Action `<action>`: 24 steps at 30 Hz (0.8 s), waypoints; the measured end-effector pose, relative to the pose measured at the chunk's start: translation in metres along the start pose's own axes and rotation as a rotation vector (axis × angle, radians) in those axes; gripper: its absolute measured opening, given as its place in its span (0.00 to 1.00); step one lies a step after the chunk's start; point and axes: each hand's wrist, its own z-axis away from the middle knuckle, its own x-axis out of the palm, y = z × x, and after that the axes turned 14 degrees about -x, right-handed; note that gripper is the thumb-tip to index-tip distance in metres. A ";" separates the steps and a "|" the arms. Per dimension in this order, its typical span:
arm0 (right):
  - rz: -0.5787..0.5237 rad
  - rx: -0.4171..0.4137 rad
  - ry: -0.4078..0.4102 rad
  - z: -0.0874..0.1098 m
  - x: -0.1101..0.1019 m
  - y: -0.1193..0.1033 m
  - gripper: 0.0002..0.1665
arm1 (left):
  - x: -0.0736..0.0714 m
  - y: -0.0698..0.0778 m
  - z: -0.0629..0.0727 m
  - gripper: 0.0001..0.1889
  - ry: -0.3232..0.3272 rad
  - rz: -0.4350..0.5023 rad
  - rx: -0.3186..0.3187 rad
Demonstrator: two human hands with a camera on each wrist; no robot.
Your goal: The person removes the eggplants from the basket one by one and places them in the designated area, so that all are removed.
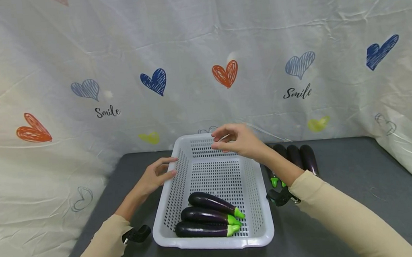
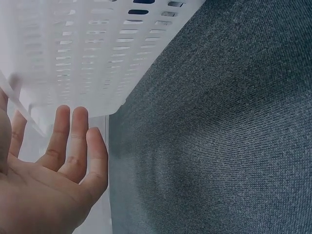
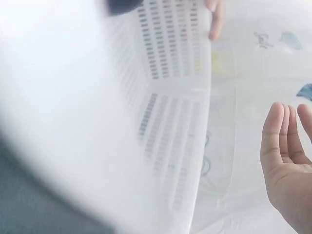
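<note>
A white slotted plastic basket (image 1: 215,176) stands lengthwise on the dark table. Three eggplants (image 1: 207,215) lie side by side at its near end, green stems pointing right. My left hand (image 1: 155,176) is at the basket's left rim, fingertips right at the edge. In the left wrist view, its fingers (image 2: 78,141) are spread and loosely bent beside the slotted outer wall. Over the far right part of the basket, my right hand (image 1: 239,140) is raised with fingers loosely bent and nothing between them. The right wrist view shows that hand (image 3: 287,161) empty too.
Several more eggplants (image 1: 308,158) lie in a row on the table right of the basket, partly hidden behind my right forearm. A white curtain (image 1: 184,37) printed with hearts hangs behind the table (image 1: 360,197). Both wrists wear dark camera straps.
</note>
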 end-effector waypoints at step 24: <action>-0.150 0.041 -0.059 -0.026 0.069 0.020 0.19 | 0.000 -0.001 -0.002 0.26 0.011 -0.024 -0.005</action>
